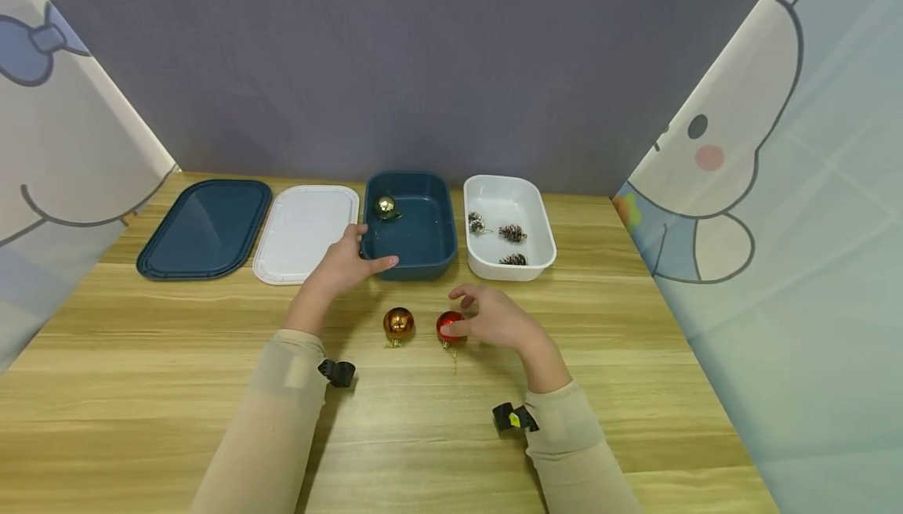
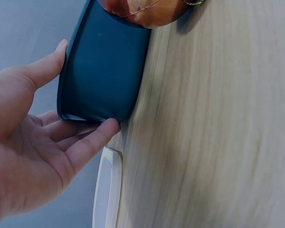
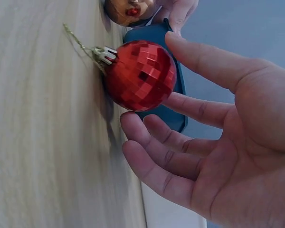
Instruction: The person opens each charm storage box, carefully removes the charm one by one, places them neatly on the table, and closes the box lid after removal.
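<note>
Right wrist view: reaching about the red ball (image 3: 140, 78) with the right hand (image 3: 242, 142), thumb and fingers well apart and bent only loosely to either side of it. Crossing behind with one finger; cannot tell whether touching or just beside it. Left wrist view: set at a corner of the dark blue box (image 2: 102, 66) with the left hand (image 2: 35, 156), thumb spread wide from the fingers, touching the rim with the thumb and the corner with a fingertip.

Shown clearly only from the right wrist: square mirror-like facets and, on the red ball, a metal cap (image 3: 105, 54). Shown only from the head: inside the dark blue box, a small gold ball (image 1: 386, 207); inside the white box (image 1: 502, 272) just to the right, pine cones (image 1: 512, 233); far to the left, a dark blue lid (image 1: 204, 228). Shown whole from the head, beside that lid: a white lid (image 1: 306, 236).

Resting on the wooden table (image 1: 395, 436), in front of the dark blue box's right near corner: the red ball, with an amber ball (image 1: 398, 324) near it on the left. Pointing toward the person with cap and cord; round in body, with no long axis beyond that line. Turned the same way at the amber ball's cap.
</note>
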A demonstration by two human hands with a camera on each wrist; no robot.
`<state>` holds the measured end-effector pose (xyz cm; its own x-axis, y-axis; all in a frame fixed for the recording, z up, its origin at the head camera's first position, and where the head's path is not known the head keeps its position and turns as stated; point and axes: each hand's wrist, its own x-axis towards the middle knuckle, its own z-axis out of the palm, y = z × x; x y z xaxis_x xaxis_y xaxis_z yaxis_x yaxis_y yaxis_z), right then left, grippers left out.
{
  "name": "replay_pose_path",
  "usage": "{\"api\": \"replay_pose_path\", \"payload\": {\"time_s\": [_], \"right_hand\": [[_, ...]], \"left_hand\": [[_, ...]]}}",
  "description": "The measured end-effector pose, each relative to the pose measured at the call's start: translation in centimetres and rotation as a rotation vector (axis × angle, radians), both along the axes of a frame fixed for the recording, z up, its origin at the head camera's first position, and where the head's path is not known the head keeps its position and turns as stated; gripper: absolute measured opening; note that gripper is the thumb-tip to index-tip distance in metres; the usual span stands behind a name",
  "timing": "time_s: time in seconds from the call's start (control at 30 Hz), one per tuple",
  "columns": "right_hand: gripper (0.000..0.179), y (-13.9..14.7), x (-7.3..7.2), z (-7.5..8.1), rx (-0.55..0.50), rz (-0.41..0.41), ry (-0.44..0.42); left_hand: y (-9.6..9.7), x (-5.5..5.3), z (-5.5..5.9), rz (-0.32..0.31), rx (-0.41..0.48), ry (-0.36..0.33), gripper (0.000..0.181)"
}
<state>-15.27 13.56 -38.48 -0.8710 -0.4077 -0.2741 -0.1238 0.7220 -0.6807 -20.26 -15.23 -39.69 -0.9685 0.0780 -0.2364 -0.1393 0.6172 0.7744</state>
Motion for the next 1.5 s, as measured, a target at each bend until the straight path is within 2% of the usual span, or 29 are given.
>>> {"api": "replay_pose_path", "payload": {"time_s": [0.43,0.77,0.97,1.13,1.37,1.5], "right_hand": [[0.058,0.7,-0.6,1.0,-0.001,0.016,0.046],[0.056,1.3,-1.3,3.2,-0.027,0.011,0.07],[0.054,1.4,-2.5,4.2,-0.035,0.026,0.092],[0.055,1.4,-3.6,5.7,-0.025,0.047,0.121],[0.055,0.9,-5.7,8.1,-0.003,0.042,0.135],[0.057,0.3,-7.1,8.6,0.006,0.056,0.133]], "left_hand": [[-0.1,0.0,-0.2,0.004,0.01,-0.009,0.103],[0.0,0.0,-0.1,0.004,0.012,-0.006,0.103],[0.0,0.0,0.0,0.004,0.021,-0.012,0.104],[0.1,0.1,0.0,0.002,0.02,-0.018,0.105],[0.3,0.1,0.1,0.012,0.023,-0.013,0.104],[0.2,0.1,0.0,0.015,0.02,-0.014,0.104]]}}
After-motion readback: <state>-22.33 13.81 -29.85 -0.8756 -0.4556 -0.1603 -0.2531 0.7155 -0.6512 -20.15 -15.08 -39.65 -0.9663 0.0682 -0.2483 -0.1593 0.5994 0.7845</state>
